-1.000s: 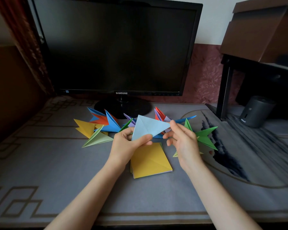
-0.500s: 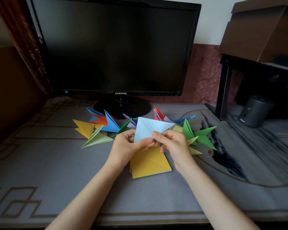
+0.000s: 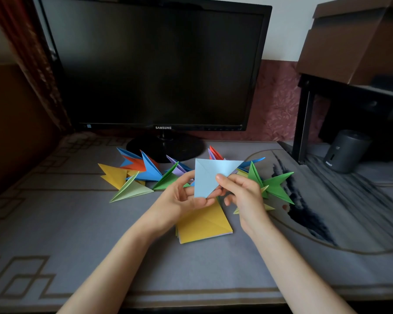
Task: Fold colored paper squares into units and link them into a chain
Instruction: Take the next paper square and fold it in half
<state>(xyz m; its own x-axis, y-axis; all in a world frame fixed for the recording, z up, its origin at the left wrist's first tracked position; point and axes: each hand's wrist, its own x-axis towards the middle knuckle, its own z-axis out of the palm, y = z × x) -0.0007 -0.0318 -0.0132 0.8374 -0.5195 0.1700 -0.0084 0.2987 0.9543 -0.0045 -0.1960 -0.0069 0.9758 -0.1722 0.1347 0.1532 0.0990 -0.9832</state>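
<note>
I held the light-blue folded triangle (image 3: 210,176) at frame centre, my left hand (image 3: 179,199) pinching its lower tip and my right hand (image 3: 245,196) pinching its right edge. Below it a yellow paper stack (image 3: 204,225) lay on the grey patterned counter (image 3: 77,223). Folded units (image 3: 145,171) fanned out behind, before a dark Samsung monitor (image 3: 154,64). A cardboard box (image 3: 354,41) sat upper right.

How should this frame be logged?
light-blue triangle: mid-fold, held up | left hand: pinches lower corner | right hand: pinches slanted edge | yellow stack: lies beneath hands
</note>
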